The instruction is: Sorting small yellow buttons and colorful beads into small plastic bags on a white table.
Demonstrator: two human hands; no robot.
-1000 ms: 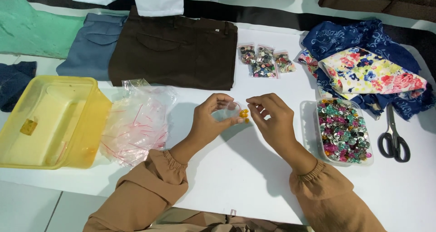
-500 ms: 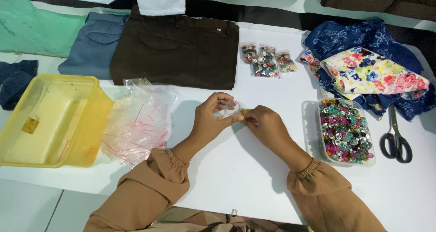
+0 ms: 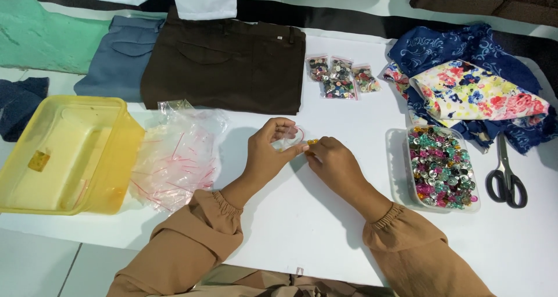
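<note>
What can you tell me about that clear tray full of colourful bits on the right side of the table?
The clear plastic tray is shallow and rectangular with rounded corners, lying flat on the white table. It is filled with small shiny buttons in pink, green, silver and teal. It sits beside the right hand, untouched, with black-handled scissors to its right and folded floral cloth just behind it.

Bright, even light — soft shadows under arms, sharp focus.

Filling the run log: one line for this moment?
left hand: holds small clear bag | right hand: pinches yellow button at bag mouth
</note>
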